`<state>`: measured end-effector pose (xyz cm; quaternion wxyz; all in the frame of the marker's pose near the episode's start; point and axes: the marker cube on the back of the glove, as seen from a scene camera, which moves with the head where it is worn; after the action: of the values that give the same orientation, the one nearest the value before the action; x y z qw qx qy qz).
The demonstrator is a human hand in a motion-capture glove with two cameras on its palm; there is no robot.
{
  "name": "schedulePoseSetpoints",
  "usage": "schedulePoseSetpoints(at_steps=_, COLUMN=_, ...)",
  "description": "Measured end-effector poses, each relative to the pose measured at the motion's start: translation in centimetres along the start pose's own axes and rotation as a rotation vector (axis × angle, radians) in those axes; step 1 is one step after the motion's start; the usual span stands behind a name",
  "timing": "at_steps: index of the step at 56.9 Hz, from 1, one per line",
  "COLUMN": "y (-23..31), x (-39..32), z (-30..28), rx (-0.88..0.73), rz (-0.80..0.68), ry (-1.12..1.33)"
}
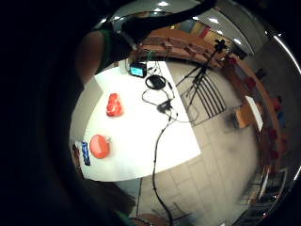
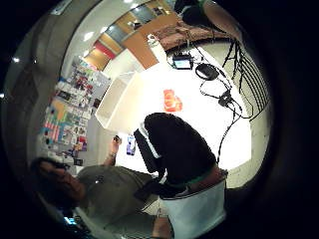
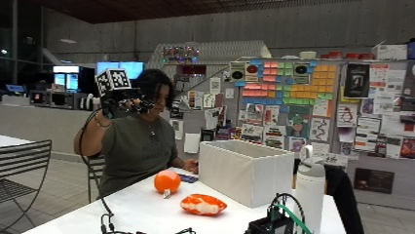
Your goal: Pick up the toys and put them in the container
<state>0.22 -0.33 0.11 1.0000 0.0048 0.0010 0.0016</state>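
Outside view: person seated at white table (image 3: 139,207), gloved right hand (image 3: 123,103) raised to head height, well above and apart from everything on the table; fingers look loosely curled, nothing in them. Round orange toy (image 3: 167,182) sits on the table in front of the person; orange-and-white toy (image 3: 203,204) lies nearer the camera, just beside the white container (image 3: 246,170), not touching it as far as I can tell. White bottle (image 3: 310,190) stands at the container's other side. Little finger side palm view: looking down at the table from high up, both toys visible, round one (image 1: 99,146) next to a blue phone (image 1: 85,153) near the table edge, other toy (image 1: 114,104) further in; cables (image 1: 160,106) run across the tabletop. Thumb side palm view: open-topped container (image 2: 119,102) on the table, orange-and-white toy (image 2: 172,100) beside it, outside it.
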Motion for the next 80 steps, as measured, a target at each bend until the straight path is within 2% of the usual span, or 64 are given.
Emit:
schedulePoseSetpoints(at_steps=22, y=0.5, x=-0.1, z=0.5, rx=-0.009, rz=0.001, ry=0.004)
schedulePoseSetpoints(at_steps=34, y=1.1, x=-2.4, z=2.2, rx=-0.012, rz=-0.06, ry=-0.038)
schedulePoseSetpoints(at_steps=42, y=2.9, x=-7.1, z=7.0, rx=-0.07, rz=-0.209, ry=-0.106)
schedulePoseSetpoints(at_steps=51, y=6.4, x=-13.6, z=15.7, rx=-0.18, rz=-0.382, ry=-0.16)
schedulePoseSetpoints(at_steps=57, y=7.4, x=-15.9, z=22.3, rx=-0.266, rz=-0.391, ry=-0.122)
schedulePoseSetpoints(at_steps=61, y=9.0, x=-16.2, z=26.8, rx=-0.278, rz=-0.574, ry=0.0)
schedulePoseSetpoints(at_steps=66, y=11.1, x=-17.7, z=30.4, rx=-0.338, rz=-0.415, ry=-0.011)
schedulePoseSetpoints(at_steps=73, y=11.2, x=-17.2, z=32.7, rx=-0.247, rz=-0.39, ry=-0.019)
schedulePoseSetpoints(at_steps=80, y=11.2, x=-17.2, z=32.8, rx=-0.085, rz=-0.4, ry=-0.034)
